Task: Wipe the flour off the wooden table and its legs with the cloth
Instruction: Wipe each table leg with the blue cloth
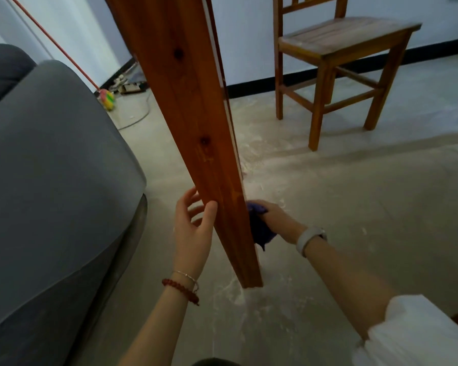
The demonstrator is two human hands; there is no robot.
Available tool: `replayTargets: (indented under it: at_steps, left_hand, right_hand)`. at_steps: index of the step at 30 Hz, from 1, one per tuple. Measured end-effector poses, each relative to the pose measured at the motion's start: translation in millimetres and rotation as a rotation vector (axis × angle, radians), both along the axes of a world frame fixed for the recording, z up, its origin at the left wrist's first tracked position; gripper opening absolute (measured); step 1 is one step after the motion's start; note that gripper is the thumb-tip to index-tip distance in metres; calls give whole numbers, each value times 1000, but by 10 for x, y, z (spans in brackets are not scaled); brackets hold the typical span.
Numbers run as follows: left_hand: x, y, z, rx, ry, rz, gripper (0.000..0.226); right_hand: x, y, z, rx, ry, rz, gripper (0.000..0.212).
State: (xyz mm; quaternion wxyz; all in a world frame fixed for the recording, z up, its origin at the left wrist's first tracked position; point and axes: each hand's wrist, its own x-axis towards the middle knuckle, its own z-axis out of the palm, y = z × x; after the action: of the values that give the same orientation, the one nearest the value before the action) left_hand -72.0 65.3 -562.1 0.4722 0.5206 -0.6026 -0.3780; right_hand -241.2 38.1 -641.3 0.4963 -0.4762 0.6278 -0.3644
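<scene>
You're low on bench leg [196, 133]. Right hand [273, 220] grips cloth [259, 228] against its right face; left hand [193, 228] open, steadying. Near face looks clean. Flour [236, 294] left on floor at foot; bench top unseen.

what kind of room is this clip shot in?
Most likely a home living or dining room. A grey upholstered sofa stands beside the reddish wooden table leg being wiped, a slatted wooden chair sits by the pale wall, and flour dusts the bare concrete floor.
</scene>
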Motion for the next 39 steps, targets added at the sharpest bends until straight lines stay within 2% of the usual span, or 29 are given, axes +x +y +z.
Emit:
replayTargets:
  at_steps: [2, 4, 8, 10, 12, 14, 16, 20, 23, 26, 30, 34, 39]
  left_hand:
    - [12, -19, -4, 20, -5, 7, 49]
    - [17, -23, 1, 31, -16, 16, 49]
    - [-34, 20, 4, 41, -33, 25, 47]
    - [-43, 54, 5, 56, -62, 9, 46]
    - [-22, 81, 11, 88, -96, -28, 47]
    - [37, 115, 39, 144, -178, -45, 51]
    - [99, 185, 144, 243, -300, -88, 57]
    - [181, 480, 548, 433, -566, -233, 55]
    - [209, 771, 1042, 366, -700, -360, 49]
    - [161, 1072, 1724, 253, -742, -529, 39]
    - [3, 1375, 2793, 119, -707, -685, 30]
    - [-240, 1494, 3931, 52, -640, -822, 33]
    - [-621, 1530, 4876, -129, -591, -1044, 35]
  right_hand:
    - [-75, 20, 32, 43, 143, 31, 41]
    - [-116, 64, 155, -48, 275, -36, 42]
    - [46, 173, 639, -465, 25, -209, 38]
    - [183, 319, 557, -543, 181, -210, 40]
    - [178, 487, 307, -405, 459, -163, 34]
    - [97, 701, 209, -92, 643, -88, 31]
    - [45, 915, 352, 81, 611, -166, 35]
    - [145, 1398, 1072, 56, 430, -397, 36]
    - [331, 1857, 1784, 65, 340, -573, 29]
    - [496, 2334, 2526, 123, 310, -735, 30]
    - [608, 2944, 3578, 163, 348, -930, 31]
    - [579, 3449, 4678, 164, 364, -1202, 29]
    - [576, 3931, 5647, 130, 422, -1431, 26]
